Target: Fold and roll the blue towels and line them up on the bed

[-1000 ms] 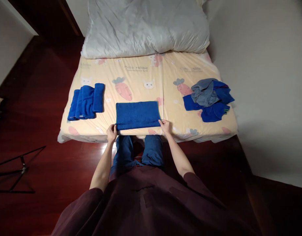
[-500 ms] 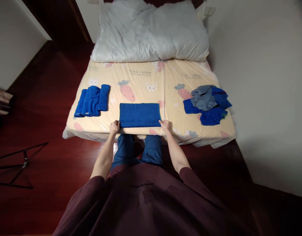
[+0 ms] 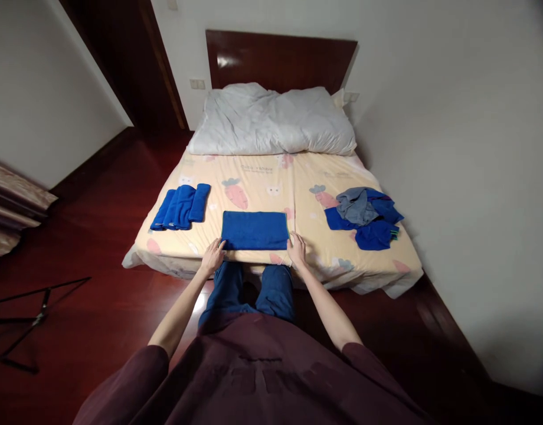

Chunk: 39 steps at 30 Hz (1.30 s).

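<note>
A folded blue towel (image 3: 255, 229) lies flat near the front edge of the bed (image 3: 271, 177), which has a yellow sheet with carrot and rabbit prints. My left hand (image 3: 213, 255) rests at the towel's near left corner with fingers extended, touching it. At the near right corner my right hand (image 3: 297, 249) lies the same way, fingers stretched out against the towel's edge. Neither hand lifts the cloth.
A stack of folded blue towels (image 3: 181, 206) sits on the bed's left side. A loose heap of blue and grey cloths (image 3: 364, 216) lies at the right. A grey-white duvet (image 3: 274, 121) is bunched by the dark headboard (image 3: 280, 59). A black stand (image 3: 23, 319) is on the floor, left.
The camera has pulled back and tilted up, showing the headboard and walls. My hands have gone from pinching the towel's near corners to lying with fingers extended beside them.
</note>
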Motion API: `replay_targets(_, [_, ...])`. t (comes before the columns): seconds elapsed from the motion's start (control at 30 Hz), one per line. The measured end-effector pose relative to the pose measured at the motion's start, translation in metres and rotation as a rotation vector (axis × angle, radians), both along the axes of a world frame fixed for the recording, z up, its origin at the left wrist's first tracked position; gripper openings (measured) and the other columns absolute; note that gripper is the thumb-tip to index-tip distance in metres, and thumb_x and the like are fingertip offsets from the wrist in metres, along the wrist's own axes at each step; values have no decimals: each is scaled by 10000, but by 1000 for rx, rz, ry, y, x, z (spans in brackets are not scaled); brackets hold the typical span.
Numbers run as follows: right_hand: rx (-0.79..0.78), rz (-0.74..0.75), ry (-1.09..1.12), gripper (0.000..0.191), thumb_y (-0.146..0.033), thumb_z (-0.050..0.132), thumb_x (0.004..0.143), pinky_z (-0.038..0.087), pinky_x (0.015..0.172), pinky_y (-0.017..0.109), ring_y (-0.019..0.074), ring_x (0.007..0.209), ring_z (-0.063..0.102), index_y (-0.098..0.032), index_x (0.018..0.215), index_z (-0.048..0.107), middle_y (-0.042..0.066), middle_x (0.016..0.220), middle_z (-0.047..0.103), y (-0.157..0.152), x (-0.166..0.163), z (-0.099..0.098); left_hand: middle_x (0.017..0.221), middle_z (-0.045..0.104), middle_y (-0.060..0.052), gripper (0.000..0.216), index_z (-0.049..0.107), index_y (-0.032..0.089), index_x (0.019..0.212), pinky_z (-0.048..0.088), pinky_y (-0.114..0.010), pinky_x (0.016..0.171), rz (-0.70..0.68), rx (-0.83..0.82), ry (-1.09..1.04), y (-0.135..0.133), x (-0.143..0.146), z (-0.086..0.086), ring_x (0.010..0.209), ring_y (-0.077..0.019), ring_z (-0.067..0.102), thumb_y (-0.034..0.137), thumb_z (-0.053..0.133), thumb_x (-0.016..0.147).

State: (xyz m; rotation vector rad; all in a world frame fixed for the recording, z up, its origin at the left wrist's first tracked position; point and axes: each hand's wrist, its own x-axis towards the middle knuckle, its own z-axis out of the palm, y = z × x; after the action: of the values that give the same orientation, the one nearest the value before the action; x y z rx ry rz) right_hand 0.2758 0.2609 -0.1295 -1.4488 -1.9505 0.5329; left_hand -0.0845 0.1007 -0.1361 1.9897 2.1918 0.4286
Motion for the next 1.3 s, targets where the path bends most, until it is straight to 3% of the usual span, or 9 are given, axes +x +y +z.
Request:
replay_targets(0.07, [12, 159, -57, 519, -213, 407, 957, 362, 1230, 401, 234, 1429, 490, -140, 1438, 588, 132, 1525, 551, -15, 0, -4, 1661, 351, -156, 588, 448, 138, 1537, 290, -472, 1267, -97, -23, 46, -6, 6, -8, 1561, -305, 290, 204, 459, 952])
replay_targets(0.2, [-74, 379, -258, 595, -125, 401, 941, 263, 1280, 412, 209, 1544, 345, -143, 1526, 511, 97, 1636, 422, -27, -9, -18, 1669, 328, -180, 660, 419, 77, 1558, 268, -486, 1273, -130, -133, 84, 9, 18, -17, 1569, -326, 272, 139, 446, 901])
replay_targets(0.3, [-149, 399, -391, 652, -62, 396, 914, 209, 1291, 434, 208, 1573, 285, -143, 1557, 466, 102, 1674, 345, -25, -12, -30, 1646, 365, -199, 704, 428, 74, 1556, 307, -495, 1248, -123, -195, 93, 23, 21, -20, 1550, -349, 311, 115, 486, 855])
replay_targets(0.43, [-220, 307, -482, 687, -57, 424, 906, 202, 1280, 501, 234, 1585, 253, -165, 1584, 419, 110, 1689, 301, -20, -7, -39, 1626, 413, -174, 729, 448, 135, 1553, 363, -501, 1210, -78, -242, 67, 28, 17, -21, 1532, -335, 352, 57, 501, 830])
replay_targets(0.6, [-202, 241, -510, 653, -47, 394, 922, 295, 1241, 490, 237, 1549, 337, -175, 1559, 467, 121, 1652, 377, -15, -11, -35, 1581, 465, -195, 610, 502, 181, 1508, 446, -544, 1125, -16, -215, 29, 35, 19, -21, 1496, -345, 392, 91, 482, 905])
replay_targets(0.73, [-105, 186, -524, 621, -51, 419, 901, 397, 1163, 495, 278, 1456, 476, -184, 1489, 569, 153, 1548, 525, -16, -21, -35, 1533, 501, -219, 538, 556, 168, 1455, 478, -544, 1055, 68, -187, 44, 40, 30, -17, 1403, -374, 468, 119, 433, 933])
replay_targets(0.93, [-52, 185, -624, 565, -31, 401, 901, 439, 1062, 501, 311, 1320, 587, -232, 1328, 712, 139, 1444, 627, -3, -24, -31, 1379, 618, -236, 531, 589, 170, 1429, 437, -561, 1072, 63, -138, 69, 44, 33, -10, 1231, -363, 602, 105, 494, 911])
replay_targets(1.1, [-88, 233, -601, 533, -54, 370, 952, 417, 1061, 490, 303, 1295, 579, -215, 1335, 704, 89, 1458, 626, -10, 4, -27, 1422, 593, -229, 523, 594, 184, 1429, 342, -580, 1156, -40, -137, 58, 29, 18, -10, 1286, -368, 578, 118, 500, 918])
replay_targets(1.3, [-54, 322, -306, 493, -77, 422, 922, 432, 1119, 429, 245, 1237, 599, -234, 1261, 743, 56, 1363, 697, -44, 49, -48, 1346, 683, -134, 515, 660, 239, 1341, 422, -487, 1087, -89, -127, 34, -6, -2, -16, 1237, -304, 606, 85, 466, 889])
